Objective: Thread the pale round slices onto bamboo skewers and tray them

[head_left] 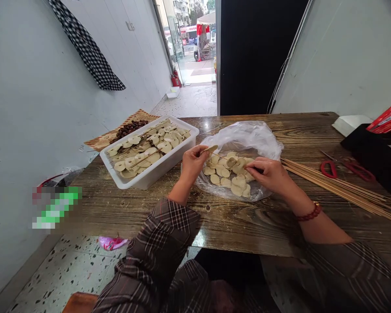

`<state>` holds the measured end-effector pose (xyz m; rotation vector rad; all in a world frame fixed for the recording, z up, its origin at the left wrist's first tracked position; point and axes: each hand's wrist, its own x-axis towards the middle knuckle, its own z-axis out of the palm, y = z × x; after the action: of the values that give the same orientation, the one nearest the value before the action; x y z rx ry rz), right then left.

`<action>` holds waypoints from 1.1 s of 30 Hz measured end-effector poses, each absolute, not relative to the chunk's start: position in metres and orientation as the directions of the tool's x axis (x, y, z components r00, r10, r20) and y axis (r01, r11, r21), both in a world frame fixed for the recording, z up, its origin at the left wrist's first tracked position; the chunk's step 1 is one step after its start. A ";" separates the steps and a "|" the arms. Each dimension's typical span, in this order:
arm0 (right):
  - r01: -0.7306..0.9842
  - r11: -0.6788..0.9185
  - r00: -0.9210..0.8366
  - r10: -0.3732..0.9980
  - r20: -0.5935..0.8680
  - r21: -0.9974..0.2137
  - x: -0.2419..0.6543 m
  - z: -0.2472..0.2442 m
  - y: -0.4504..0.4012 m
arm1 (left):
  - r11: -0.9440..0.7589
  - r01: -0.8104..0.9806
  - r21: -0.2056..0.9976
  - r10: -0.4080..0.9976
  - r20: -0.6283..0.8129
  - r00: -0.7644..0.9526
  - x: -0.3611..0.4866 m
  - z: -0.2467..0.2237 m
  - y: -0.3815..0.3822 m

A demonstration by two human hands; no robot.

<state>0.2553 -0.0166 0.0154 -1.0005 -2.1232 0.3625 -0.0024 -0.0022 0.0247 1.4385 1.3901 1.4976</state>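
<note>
My left hand (pixel 194 164) is closed in a pinch on a pale, flat, roundish food slice (pixel 211 149). A thin bamboo skewer (pixel 219 155) runs from that slice toward my right hand (pixel 270 173). The right fingers are closed around the skewer's other end, partly hiding it. Slices (pixel 237 164) beside the right fingertips seem to be threaded on it. Below both hands, a loose heap of the same pale slices (pixel 239 184) lies in an opened clear plastic bag (pixel 257 137) on the wooden table (pixel 169 226).
To the left, a white plastic tub (pixel 159 171) holds many skewered slices. Behind it, dark reddish pieces (pixel 132 128) lie on patterned paper (pixel 101 141). Bare skewers (pixel 339 187), red-handled scissors (pixel 329 169) and a black box (pixel 371 152) are at the right.
</note>
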 end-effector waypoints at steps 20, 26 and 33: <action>0.473 0.686 -0.434 0.728 0.531 -0.553 0.255 0.016 -0.019 | 0.018 -0.389 0.921 0.994 -0.058 -0.091 -0.004 0.029 -0.003; 0.454 0.690 -0.440 0.723 0.532 -0.563 0.254 0.016 -0.019 | 0.061 -0.441 0.896 0.994 -0.096 -0.059 -0.001 0.029 -0.004; 0.453 0.664 -0.423 0.748 0.511 -0.595 0.254 0.015 -0.018 | 0.032 -0.342 0.939 0.997 -0.052 -0.050 0.002 0.026 -0.004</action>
<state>0.2540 -0.0182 0.0153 -0.9260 -2.0871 0.4747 0.0017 -0.0040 0.0256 0.8906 1.0092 1.3650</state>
